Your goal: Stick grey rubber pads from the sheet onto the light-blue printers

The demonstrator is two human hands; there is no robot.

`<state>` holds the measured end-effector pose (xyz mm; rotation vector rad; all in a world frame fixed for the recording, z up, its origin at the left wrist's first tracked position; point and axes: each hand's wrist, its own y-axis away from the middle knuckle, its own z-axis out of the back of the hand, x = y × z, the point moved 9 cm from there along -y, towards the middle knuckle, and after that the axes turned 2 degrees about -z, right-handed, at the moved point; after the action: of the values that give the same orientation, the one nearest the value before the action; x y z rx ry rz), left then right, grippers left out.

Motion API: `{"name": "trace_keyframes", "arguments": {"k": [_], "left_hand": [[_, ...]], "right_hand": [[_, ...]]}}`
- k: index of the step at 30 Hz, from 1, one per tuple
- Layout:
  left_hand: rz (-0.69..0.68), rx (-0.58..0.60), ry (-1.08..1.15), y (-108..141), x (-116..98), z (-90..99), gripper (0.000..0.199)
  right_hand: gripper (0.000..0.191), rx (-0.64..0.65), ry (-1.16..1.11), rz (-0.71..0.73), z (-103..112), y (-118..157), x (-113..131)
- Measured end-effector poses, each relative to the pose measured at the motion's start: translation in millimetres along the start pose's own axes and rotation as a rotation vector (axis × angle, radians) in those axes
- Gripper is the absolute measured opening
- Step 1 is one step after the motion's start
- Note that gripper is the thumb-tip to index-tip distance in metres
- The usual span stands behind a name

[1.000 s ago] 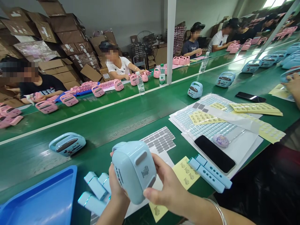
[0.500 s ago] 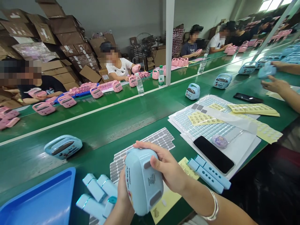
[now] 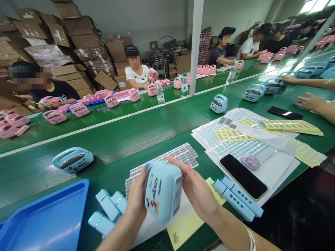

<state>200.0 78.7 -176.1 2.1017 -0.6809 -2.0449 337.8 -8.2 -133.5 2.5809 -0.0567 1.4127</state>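
Note:
A light-blue plastic device with a carry handle and a cartoon mouse print (image 3: 162, 191) is held tilted above the table. My left hand (image 3: 137, 193) grips its left side, with the thumb up near the handle. Against its right side and top edge rests my right hand (image 3: 197, 188), fingers fairly straight, helping to hold it; its thumb is hidden. Beneath lie a sheet of grey oval stickers (image 3: 180, 153) and a yellow sticker sheet (image 3: 183, 230). Several light-blue bar-shaped parts (image 3: 108, 205) are left of my hands, and two more bars (image 3: 239, 200) lie to the right.
A blue tray (image 3: 49, 216) stands at front left. Similar blue devices (image 3: 74, 160) sit on the green belt. A black phone (image 3: 243, 176) lies on plastic-covered sheets at right. A co-worker's hands (image 3: 311, 103) are at far right; several people handle pink devices across the belt.
The blue device has turned so its printed front shows instead of its base with grey pads. My right fingers have straightened along its side. The co-worker at right has set a blue device down.

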Motion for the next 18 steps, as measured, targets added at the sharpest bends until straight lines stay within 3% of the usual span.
{"name": "trace_keyframes", "arguments": {"k": [2, 4, 7, 11, 14, 16, 18], "left_hand": [[-0.383, -0.096, -0.369, -27.6, -63.5, 10.5, 0.068], [-0.619, -0.182, -0.603, -56.8, -117.3, 15.6, 0.057], [-0.774, -0.289, -1.002, -104.2, -166.7, 23.5, 0.037], [-0.764, -0.366, -1.300, -155.7, -179.4, 44.9, 0.031], [-0.795, -0.367, -1.369, -169.6, -184.7, 38.2, 0.052], [-0.830, -0.338, -1.335, -154.8, -185.2, 15.6, 0.075], [-0.837, -0.320, -1.231, -114.4, -174.7, -10.8, 0.082]], "right_hand": [[0.054, -0.069, 0.097, -0.067, 22.4, 7.4, -14.3], [0.061, -0.136, 0.209, -0.124, 43.1, 17.6, -27.6], [0.080, -0.264, 0.221, -0.138, 62.9, 33.0, -36.5], [0.115, -0.339, 0.172, -0.238, 63.2, 47.2, -48.1], [0.112, -0.331, 0.228, -0.288, 61.7, 49.5, -52.7], [0.092, -0.278, 0.322, -0.222, 58.0, 43.7, -46.6], [0.068, -0.254, 0.416, -0.110, 52.5, 36.9, -34.9]]}}
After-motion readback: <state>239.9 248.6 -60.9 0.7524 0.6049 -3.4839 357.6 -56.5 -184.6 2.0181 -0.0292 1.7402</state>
